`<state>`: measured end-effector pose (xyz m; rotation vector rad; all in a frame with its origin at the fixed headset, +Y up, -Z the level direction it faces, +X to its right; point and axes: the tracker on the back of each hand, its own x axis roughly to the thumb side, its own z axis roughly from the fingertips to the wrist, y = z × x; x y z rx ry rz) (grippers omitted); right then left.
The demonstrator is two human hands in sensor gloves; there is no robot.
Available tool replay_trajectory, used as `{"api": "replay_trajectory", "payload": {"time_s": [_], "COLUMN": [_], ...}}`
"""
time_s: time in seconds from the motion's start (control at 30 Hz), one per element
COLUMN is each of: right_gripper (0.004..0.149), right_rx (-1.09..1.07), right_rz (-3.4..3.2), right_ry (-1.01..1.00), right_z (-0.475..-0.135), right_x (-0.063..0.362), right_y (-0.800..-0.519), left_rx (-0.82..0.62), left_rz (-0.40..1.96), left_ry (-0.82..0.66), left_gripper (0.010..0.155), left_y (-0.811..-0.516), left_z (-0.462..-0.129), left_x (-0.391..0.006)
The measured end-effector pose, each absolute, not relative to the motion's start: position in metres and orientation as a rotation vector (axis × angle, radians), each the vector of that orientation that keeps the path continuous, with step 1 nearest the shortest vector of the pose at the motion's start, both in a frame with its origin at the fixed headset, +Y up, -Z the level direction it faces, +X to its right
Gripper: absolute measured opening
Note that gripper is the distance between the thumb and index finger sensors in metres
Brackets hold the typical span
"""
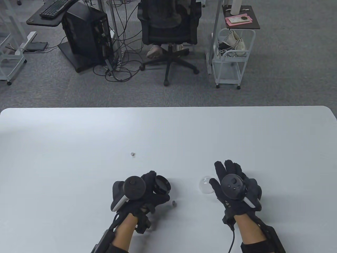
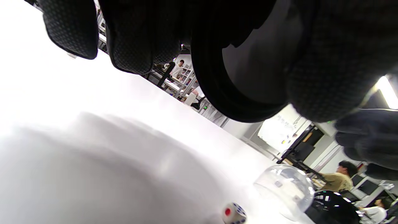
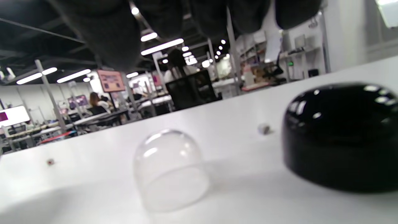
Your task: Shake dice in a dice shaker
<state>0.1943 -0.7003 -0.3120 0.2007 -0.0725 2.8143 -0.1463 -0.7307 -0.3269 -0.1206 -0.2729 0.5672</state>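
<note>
Right hand (image 1: 235, 185) flat, fingers (image 1: 227, 167) spread

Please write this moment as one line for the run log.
left hand: holds black shaker base | right hand: open beside clear dome | dice: one near left hand, one farther | shaking: not started

Both hands, left (image 1: 142, 192) and right (image 1: 237, 184), wear black textured gloves with round black-and-white trackers on top; bare forearms, black wrist cables.

Cool, even overhead light; the tabletop (image 1: 168, 131) glares white at the left wrist view's upper left; the right wrist view is blurred.
</note>
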Motion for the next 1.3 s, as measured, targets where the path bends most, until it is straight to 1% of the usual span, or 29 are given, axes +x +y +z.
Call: {"api": "replay_trajectory", "payload": {"time_s": [0.1, 0.17, 0.3, 0.47, 0.63, 0.83, 0.97, 1.07, 1.2, 1.3], "right_gripper": [0.063, 0.062, 0.062, 0.063, 0.064, 0.064, 0.064, 0.064, 0.064, 0.064], "right_rx": [0.194, 0.213, 0.27, 0.318, 0.325, 0.326, 0.329, 0.329, 0.326, 0.323], "right_rz": [2.745, 2.736, 2.791, 2.805, 2.782, 2.809, 2.805, 2.805, 2.8, 2.805], "right_ry": [-0.179, -0.134, -0.181, -0.216, -0.218, -0.184, -0.18, -0.18, -0.173, -0.167], "right_z": [-0.308, -0.309, -0.302, -0.293, -0.29, -0.29, -0.29, -0.289, -0.289, -0.289], "right_x": [0.205, 0.204, 0.199, 0.197, 0.199, 0.196, 0.195, 0.196, 0.196, 0.196], "right_y": [-0.713, -0.718, -0.718, -0.715, -0.712, -0.715, -0.715, -0.715, -0.716, -0.715], "left_rx": [-0.145, -0.146, -0.192, -0.235, -0.223, -0.241, -0.262, -0.314, -0.336, -0.41], "left_rz": [0.533, 0.516, 0.458, 0.425, 0.365, 0.303, 0.311, 0.314, 0.335, 0.378], "left_ry": [-0.233, -0.215, -0.188, -0.129, -0.101, -0.06, -0.037, -0.017, -0.002, 0.025], "left_gripper": [0.104, 0.104, 0.104, 0.104, 0.104, 0.104, 0.104, 0.104, 0.104, 0.104], "left_y": [-0.729, -0.731, -0.743, -0.759, -0.764, -0.766, -0.768, -0.773, -0.775, -0.779], "left_z": [-0.337, -0.343, -0.353, -0.363, -0.364, -0.365, -0.367, -0.368, -0.369, -0.37], "left_x": [-0.137, -0.127, -0.106, -0.093, -0.09, -0.092, -0.093, -0.094, -0.095, -0.099]}}
